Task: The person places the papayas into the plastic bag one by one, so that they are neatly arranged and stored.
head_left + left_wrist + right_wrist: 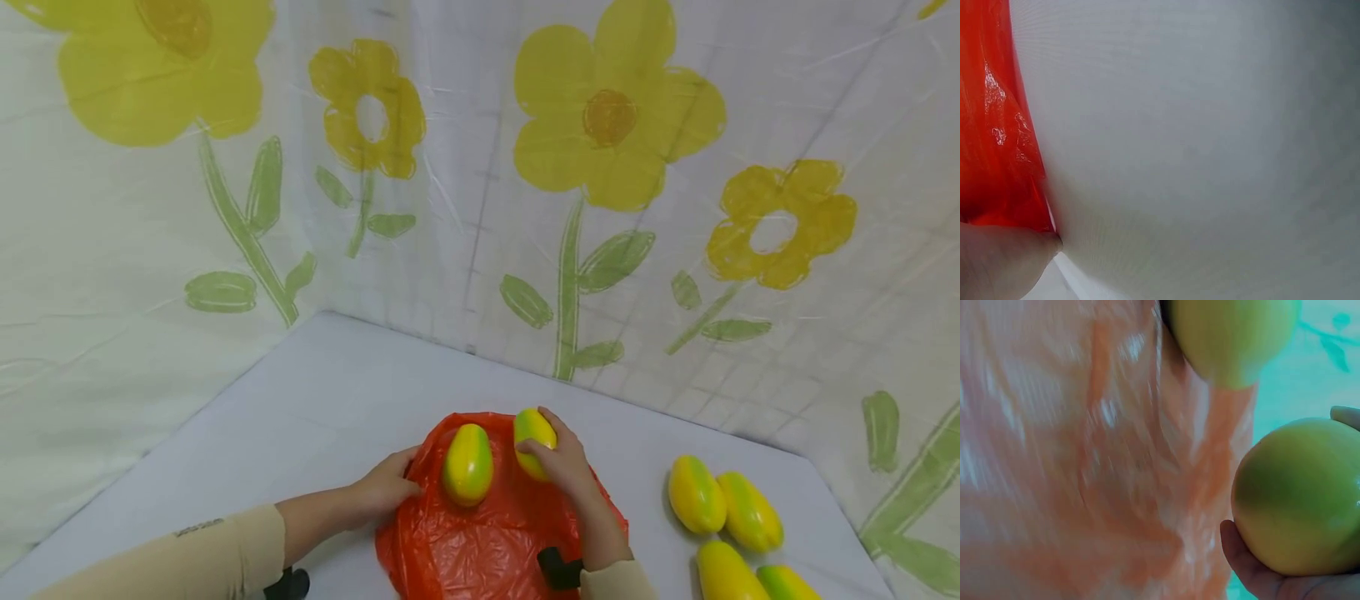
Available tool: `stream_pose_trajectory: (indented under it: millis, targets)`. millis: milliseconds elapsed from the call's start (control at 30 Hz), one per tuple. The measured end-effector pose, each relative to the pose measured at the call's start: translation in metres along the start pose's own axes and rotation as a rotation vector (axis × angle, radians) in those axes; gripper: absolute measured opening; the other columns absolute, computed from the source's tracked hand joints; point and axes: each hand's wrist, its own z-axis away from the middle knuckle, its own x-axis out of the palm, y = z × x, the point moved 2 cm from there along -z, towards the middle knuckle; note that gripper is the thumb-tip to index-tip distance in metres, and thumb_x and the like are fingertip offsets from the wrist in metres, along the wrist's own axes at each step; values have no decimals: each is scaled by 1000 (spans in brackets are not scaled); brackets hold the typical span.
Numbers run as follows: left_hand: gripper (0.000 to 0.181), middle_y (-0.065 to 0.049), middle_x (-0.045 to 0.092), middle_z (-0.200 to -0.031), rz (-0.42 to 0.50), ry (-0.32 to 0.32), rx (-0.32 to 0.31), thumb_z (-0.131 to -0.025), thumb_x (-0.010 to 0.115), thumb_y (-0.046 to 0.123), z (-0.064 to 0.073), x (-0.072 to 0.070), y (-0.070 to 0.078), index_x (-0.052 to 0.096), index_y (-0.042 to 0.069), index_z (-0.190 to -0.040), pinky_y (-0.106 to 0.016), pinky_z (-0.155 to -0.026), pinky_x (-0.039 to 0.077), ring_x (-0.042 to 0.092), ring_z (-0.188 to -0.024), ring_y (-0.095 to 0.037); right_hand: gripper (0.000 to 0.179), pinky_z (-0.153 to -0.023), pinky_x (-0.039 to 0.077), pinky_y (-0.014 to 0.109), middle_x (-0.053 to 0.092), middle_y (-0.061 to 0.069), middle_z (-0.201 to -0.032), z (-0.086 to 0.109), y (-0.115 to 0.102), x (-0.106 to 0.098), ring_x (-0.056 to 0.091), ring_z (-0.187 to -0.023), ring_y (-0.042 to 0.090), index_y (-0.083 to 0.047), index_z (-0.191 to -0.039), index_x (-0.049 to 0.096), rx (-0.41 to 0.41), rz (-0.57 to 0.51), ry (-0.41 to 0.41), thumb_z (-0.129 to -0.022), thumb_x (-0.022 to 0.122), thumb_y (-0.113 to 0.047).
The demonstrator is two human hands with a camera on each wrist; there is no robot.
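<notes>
A red plastic bag [487,550] lies spread on the white table. On its far left part rests a glossy yellow-green fruit [468,467], shaped like a papaya or mango. My left hand [386,487] holds the bag's left edge; the left wrist view shows one digit [1004,259] against the red plastic [997,125], with the other fingers hidden. My right hand [562,458] grips a second yellow-green fruit [531,442] over the bag's far right part. In the right wrist view, fingers and thumb lie around that held fruit [1304,500], and the other fruit [1232,337] sits higher up.
Several more yellow-green fruits [697,496] lie in a cluster on the table's right side. The white table [352,367] ends at the back against a hanging curtain [450,275] printed with yellow flowers. Dark wrist gear [558,568] sits at the right wrist.
</notes>
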Motion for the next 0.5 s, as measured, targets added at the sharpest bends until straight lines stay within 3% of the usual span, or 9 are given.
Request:
stream_pose_trajectory:
  millis: [500]
  targets:
    - [62, -18, 51, -129, -15, 6, -20, -83, 53, -3, -2, -1, 0, 32, 1, -141, -38, -75, 58, 60, -93, -19, 71, -82, 53, 40, 50, 14, -127, 5, -13, 30, 50, -99, 25, -16, -142, 37, 19, -48, -97, -78, 67, -26]
